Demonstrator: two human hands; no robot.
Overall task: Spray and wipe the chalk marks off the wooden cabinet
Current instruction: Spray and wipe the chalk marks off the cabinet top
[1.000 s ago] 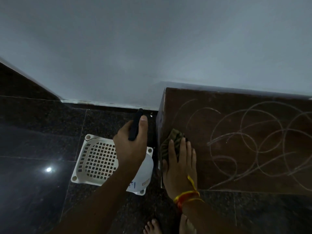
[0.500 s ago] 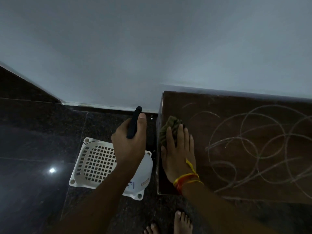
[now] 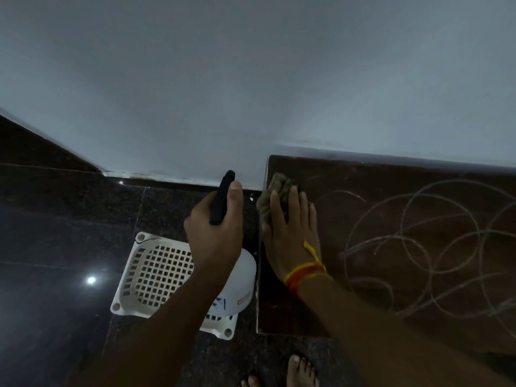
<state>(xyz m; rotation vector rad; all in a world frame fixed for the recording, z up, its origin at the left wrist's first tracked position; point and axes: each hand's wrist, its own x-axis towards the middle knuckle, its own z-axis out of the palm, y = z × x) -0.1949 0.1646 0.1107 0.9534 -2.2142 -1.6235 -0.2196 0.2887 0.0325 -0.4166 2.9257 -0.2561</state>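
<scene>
Currently the right hand lies flat, fingers straight, pressing a crumpled olive cloth onto the top of the wooden cabinet, right at its far left corner by the wall. Orange-yellow thread band on that wrist. Chalk marks: looping white scribbles covering the cabinet top to the right of the hand, apart from the cloth. Left hand is curled round a dark handle, thumb up along it; can't tell what the handle belongs to, the rest is hidden under the hand. Below it on the dark floor, just beside the cabinet, sits a white perforated plastic basket; a white rounded item overlaps its right end, contents not visible. Bare toes at the bottom edge.
</scene>
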